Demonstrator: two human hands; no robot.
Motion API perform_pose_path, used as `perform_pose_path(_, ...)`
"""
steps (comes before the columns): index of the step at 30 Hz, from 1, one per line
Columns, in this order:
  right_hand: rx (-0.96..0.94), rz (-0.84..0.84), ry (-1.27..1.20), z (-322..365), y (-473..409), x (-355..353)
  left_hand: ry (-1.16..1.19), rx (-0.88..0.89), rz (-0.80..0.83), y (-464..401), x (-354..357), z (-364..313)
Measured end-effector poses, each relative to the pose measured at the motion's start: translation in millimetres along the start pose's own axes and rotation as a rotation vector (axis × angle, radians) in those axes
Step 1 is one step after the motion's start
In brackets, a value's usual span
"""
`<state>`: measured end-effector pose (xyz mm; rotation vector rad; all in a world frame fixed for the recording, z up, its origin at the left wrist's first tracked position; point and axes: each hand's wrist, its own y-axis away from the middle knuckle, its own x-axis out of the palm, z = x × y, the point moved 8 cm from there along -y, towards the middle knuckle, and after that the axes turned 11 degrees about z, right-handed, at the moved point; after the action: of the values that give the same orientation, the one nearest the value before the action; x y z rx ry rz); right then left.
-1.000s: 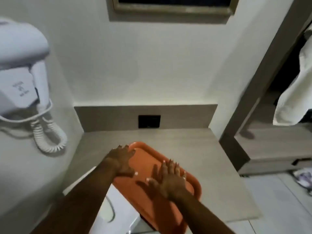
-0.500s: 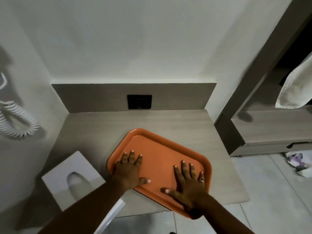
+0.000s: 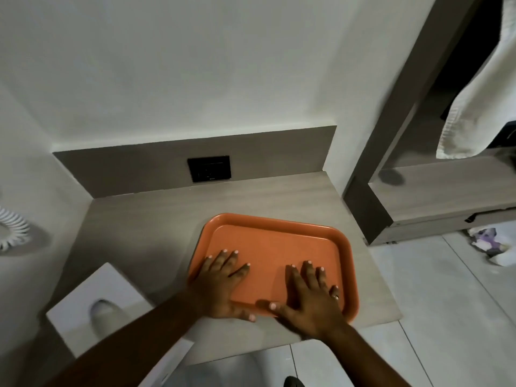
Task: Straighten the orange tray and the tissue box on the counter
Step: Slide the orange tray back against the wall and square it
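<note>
While both hands — left hand, right hand — press flat, fingers spread, the orange tray seemingly sits square.

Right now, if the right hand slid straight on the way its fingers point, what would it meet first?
Probably the far rim of the orange tray. The right hand lies flat inside it, fingers pointing toward the back wall.

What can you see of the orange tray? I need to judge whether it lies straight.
The orange tray is a rounded rectangle with a raised rim, seemingly plastic and empty. It lies flat on the counter near the front right corner, slightly skewed to its edges. The left hand and right hand press flat on it.
</note>
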<state>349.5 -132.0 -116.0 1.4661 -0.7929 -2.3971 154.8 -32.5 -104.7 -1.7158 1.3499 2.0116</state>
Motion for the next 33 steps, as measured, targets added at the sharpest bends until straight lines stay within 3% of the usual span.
perform_pose_path(5,0.002,-0.005,0.156,-30,3,3,0.111,-0.063,0.039,-13,22,-12)
perform_pose_path(14,-0.141,0.061,0.297,-97,-35,-67,0.338,-0.216,0.010,-66,11,-65)
perform_pose_path(33,-0.203,0.072,0.334,-92,-102,-110,0.348,-0.320,-0.074,-107,-29,-40)
